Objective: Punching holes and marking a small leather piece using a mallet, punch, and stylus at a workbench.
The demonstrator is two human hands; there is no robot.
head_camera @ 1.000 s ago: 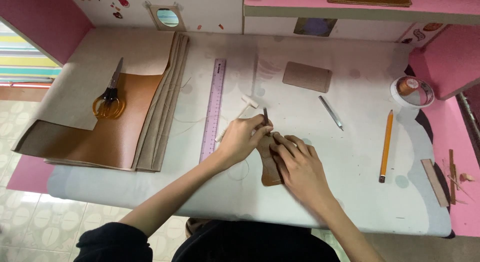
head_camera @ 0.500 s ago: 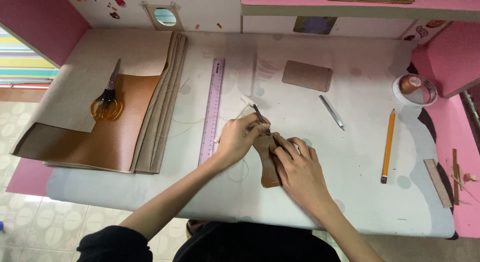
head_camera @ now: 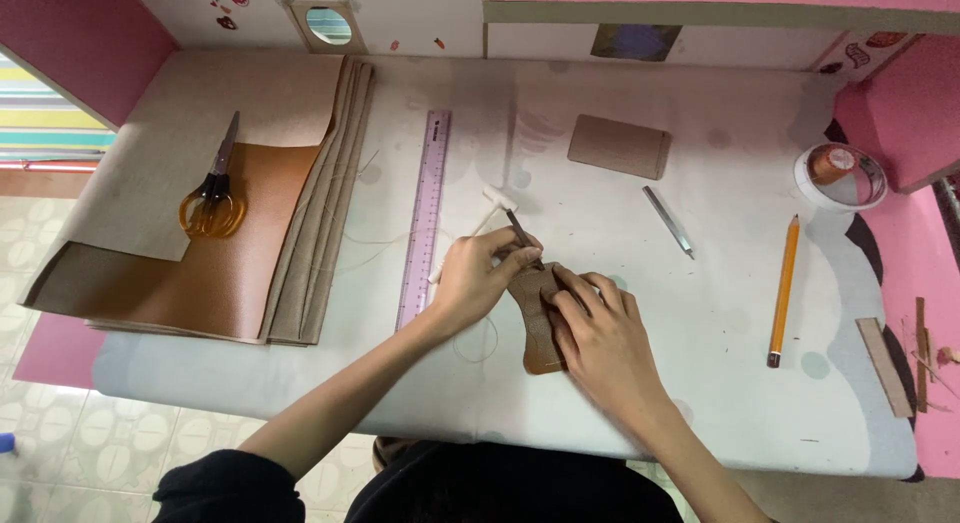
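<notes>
A small brown leather piece point(head_camera: 537, 323) is pinned flat on the counter point(head_camera: 700, 313) under the right hand point(head_camera: 600, 338), whose fingers point(head_camera: 565, 288) are spread and pressed on its upper half. A thin awl-like tool point(head_camera: 520, 228) is pinched in the closed fingers of the left hand point(head_camera: 480, 278), its tip set at the top edge of the leather, just ahead of the right fingertips. Whether holes are already made cannot be told; the lower end of the piece looks untouched. A purple ruler point(head_camera: 425, 213) lies just left of the left fingers, a pencil point(head_camera: 783, 283) well to the right
</notes>
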